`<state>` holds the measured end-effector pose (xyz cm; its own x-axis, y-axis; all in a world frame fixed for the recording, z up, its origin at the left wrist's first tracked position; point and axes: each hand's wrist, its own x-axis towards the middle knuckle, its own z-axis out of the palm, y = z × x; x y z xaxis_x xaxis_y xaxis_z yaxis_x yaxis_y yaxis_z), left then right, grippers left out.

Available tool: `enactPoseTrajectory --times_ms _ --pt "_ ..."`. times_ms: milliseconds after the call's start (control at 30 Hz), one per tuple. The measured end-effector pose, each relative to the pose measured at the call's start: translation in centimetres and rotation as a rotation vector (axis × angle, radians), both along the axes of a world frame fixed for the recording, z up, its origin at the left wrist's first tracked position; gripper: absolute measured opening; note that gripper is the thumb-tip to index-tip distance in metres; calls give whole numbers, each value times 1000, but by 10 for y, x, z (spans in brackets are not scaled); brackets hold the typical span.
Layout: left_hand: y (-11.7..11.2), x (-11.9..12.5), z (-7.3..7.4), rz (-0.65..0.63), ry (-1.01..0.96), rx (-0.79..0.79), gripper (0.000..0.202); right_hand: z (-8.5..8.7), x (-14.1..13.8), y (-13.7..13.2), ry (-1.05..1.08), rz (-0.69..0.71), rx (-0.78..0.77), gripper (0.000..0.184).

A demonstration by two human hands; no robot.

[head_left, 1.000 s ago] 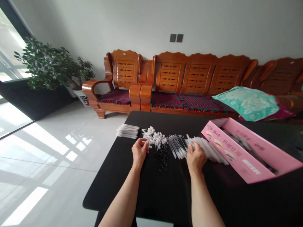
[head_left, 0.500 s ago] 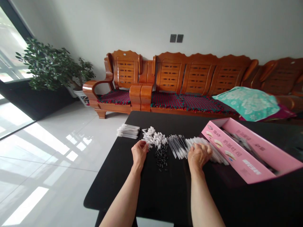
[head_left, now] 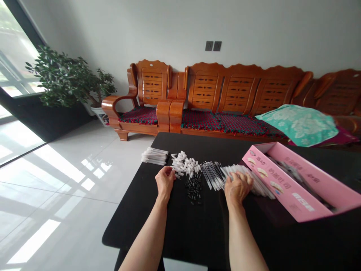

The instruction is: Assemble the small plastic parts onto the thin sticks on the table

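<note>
My left hand (head_left: 165,182) is closed, thumb and fingers pinched together at the near left edge of a heap of small white caps (head_left: 186,163). Whatever sits between those fingertips is too small to make out. Over a pile of white pen barrels (head_left: 261,185) rests my right hand (head_left: 238,186), its fingers curled down onto them; the fingertips are hidden. Thin dark-tipped pen refills (head_left: 213,176) lie side by side just left of that hand. Small black plugs (head_left: 193,190) are scattered between my hands. A stack of white pens or tubes (head_left: 155,156) lies at the table's left edge.
An open pink box (head_left: 284,184) with grey contents stands on the right of the black table (head_left: 203,235). Behind the table runs a wooden sofa (head_left: 208,92) with a green cloth (head_left: 301,124) on it. A potted plant (head_left: 67,79) stands back left.
The view has turned slightly left, so the table and its contents appear a little further right. Both hands keep nearly the same posture and place.
</note>
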<state>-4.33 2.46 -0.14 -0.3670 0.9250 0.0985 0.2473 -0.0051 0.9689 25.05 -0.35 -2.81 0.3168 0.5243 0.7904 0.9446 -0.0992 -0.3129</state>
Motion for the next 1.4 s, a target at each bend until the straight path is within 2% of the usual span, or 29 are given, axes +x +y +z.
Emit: enactPoseTrajectory --times_ms 67,200,333,500,667,1000,1167,1267,1400 --pt "4 -7 -4 29 99 28 11 -1 0 0 0 4 7 16" --pt "16 -23 -15 123 440 175 25 -2 -1 1 6 25 11 16" --pt "23 -32 -23 112 652 144 34 -3 -1 1 -8 39 5 16" --pt "20 -32 -20 96 823 110 35 -2 -1 0 9 51 11 15" --pt "17 -36 -13 176 847 107 30 0 -1 -1 10 60 20 13" --pt "11 -37 -12 110 873 26 19 -1 3 -1 62 91 43 14" --pt "8 -32 -8 119 850 38 17 11 -3 -7 97 59 130 22" --pt "2 -18 1 58 798 183 18 25 -27 -10 94 184 182 25" --pt "-11 12 15 -217 732 416 18 38 -74 -12 71 532 95 30"
